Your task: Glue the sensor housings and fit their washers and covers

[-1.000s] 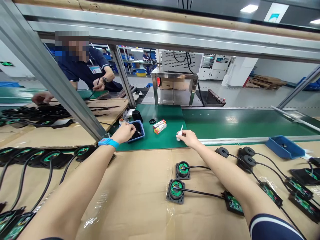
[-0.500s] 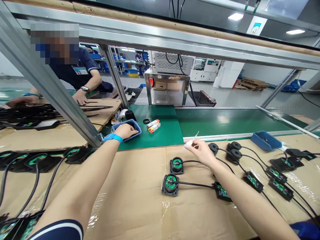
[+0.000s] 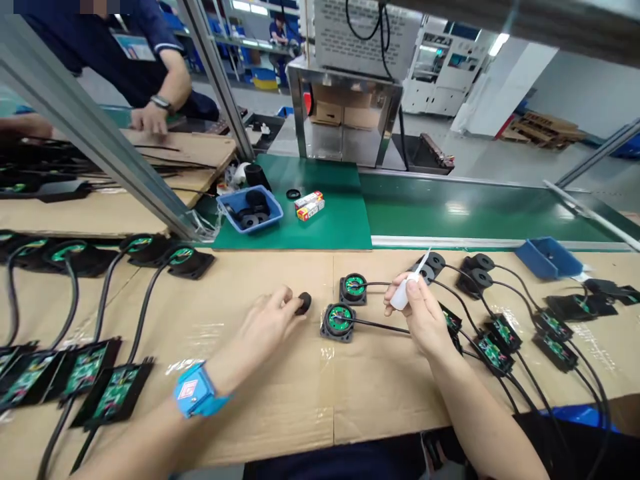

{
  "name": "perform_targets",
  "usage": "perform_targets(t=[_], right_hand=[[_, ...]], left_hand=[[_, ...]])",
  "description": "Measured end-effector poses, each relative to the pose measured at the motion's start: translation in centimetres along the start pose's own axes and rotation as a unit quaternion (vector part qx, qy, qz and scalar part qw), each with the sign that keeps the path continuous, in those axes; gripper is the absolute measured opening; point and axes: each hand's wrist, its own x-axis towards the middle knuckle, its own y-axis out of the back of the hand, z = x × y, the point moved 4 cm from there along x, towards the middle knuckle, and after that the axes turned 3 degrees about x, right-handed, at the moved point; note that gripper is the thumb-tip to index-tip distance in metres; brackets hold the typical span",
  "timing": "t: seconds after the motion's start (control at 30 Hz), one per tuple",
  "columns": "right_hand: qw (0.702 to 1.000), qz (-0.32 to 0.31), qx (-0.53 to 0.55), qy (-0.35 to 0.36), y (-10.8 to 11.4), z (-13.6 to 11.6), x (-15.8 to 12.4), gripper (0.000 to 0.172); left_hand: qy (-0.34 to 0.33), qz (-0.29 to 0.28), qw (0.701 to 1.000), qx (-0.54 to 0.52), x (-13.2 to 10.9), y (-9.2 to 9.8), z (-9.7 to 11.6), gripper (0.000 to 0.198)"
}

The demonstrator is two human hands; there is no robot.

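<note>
My left hand (image 3: 267,321) pinches a small black round cap (image 3: 303,303) just left of a square black unit with a green round board (image 3: 338,321). A second such unit (image 3: 353,289) lies right behind it, each with a black cable running right. My right hand (image 3: 423,312) grips a small white squeeze bottle (image 3: 406,291) with its thin nozzle pointing up and right, above the cable of the near unit. A blue wrist strap (image 3: 197,395) sits on my left wrist.
A blue tray of black caps (image 3: 249,211) and a small red-and-white box (image 3: 309,205) lie on the green mat. Rows of cabled units lie left (image 3: 100,380) and right (image 3: 500,347) on the cardboard. Another blue bin (image 3: 547,258) stands far right. A person (image 3: 150,113) works behind the metal post.
My left hand left the blue tray and came back to the cardboard holding a black cap. My right hand drew the white bottle nearer, over the two units. The view tilted down.
</note>
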Motion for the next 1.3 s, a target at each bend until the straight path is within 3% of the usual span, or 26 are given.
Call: perform_targets(t=[0.1,0.2,0.37,0.47,0.53,0.63,0.77,0.87,1.0,1.13,1.3], right_hand=[[0.999,-0.001,0.035,-0.007,0.0,0.5,-0.3,0.036],[0.999,-0.003,0.052,-0.015,0.2,0.9,-0.2,0.036],[0.998,-0.016,0.054,-0.028,0.0,1.3,-0.2,0.036],[0.998,-0.017,0.052,-0.030,-0.1,1.3,-0.3,0.039],[0.998,-0.009,0.051,-0.031,-0.1,1.3,-0.3,0.041],[0.998,0.014,0.055,-0.031,0.0,1.3,-0.3,0.043],[0.995,0.040,0.082,-0.046,-0.2,0.8,-0.2,0.040],[0.989,0.051,0.121,-0.062,-0.5,0.0,-0.7,0.037],[0.985,0.062,0.143,-0.078,-0.9,-0.2,-3.1,0.035],[0.982,0.075,0.136,-0.109,-1.4,1.8,-5.4,0.033],[0.983,0.115,0.123,-0.071,-1.4,2.8,-4.1,0.032]], left_hand=[[0.014,-0.012,0.997,-0.079,-2.2,-0.7,-0.1,0.035],[0.041,-0.022,0.990,-0.132,-1.8,-0.6,-1.5,0.041],[0.087,0.008,0.986,-0.143,2.7,-1.5,-3.7,0.040],[0.086,0.031,0.986,-0.138,5.2,-1.8,-3.9,0.040],[0.077,0.066,0.986,-0.135,5.6,-1.4,-3.3,0.044],[0.047,0.109,0.983,-0.142,4.1,-0.7,-1.3,0.052],[-0.037,0.068,0.983,-0.165,1.5,-2.2,2.9,0.071],[-0.054,0.049,0.983,-0.171,0.8,-3.6,5.0,0.060],[-0.061,0.060,0.978,-0.192,0.4,-3.6,6.1,0.040],[-0.105,0.073,0.969,-0.210,-0.9,-2.6,6.6,0.042],[-0.191,0.126,0.956,-0.183,-2.2,-2.2,7.1,0.050]])
